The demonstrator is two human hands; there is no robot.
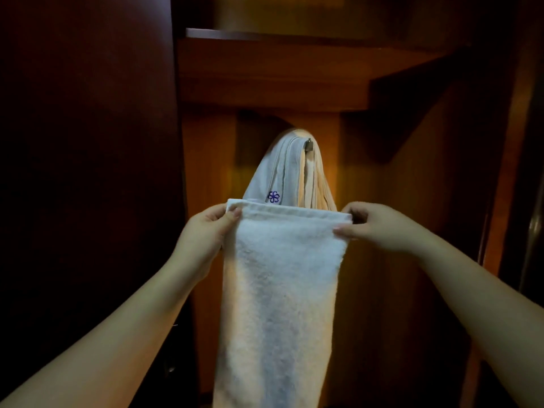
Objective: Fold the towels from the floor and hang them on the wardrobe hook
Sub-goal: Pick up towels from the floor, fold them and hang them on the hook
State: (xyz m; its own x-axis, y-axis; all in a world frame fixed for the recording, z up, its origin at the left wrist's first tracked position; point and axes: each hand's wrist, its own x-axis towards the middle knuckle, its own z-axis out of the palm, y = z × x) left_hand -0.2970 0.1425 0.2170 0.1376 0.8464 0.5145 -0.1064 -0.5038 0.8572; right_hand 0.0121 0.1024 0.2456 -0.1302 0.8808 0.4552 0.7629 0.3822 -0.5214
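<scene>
The folded towel point(279, 290) is held up in front of the open wardrobe point(294, 78), its long axis running straight down from the fingers; its top hem is stretched level between the two hands and the rest hangs free below, out of the bottom of the view. The hook point(309, 144) lies above and beyond the top hem, slightly towards the right-hand end of it, so the right hand point(374, 225) is judged the nearer of the two, though only by a little; the coming move is judged to turn on raising the hem above the hook and carrying it forward. The left hand point(206, 231) pinches the left top corner, thumb laid on the near face and the other fingers hidden behind the cloth; the right hand pinches the right top corner in the same manner, its fingers curled round the edge. The hook is already loaded: hung towels point(282, 172) are draped over it, a pale grey-white one with a small purple flower mark point(273, 197) on the left and cream folds on the right, and only the metal tip is seen; how much room is left on it cannot be told. The held towel is white, thick and nubbly, narrow, tinted orange along its left side by the warm light inside the wardrobe; its hem is seen as a flat band across the top. A dark door panel point(88, 172) stands to the left.
</scene>
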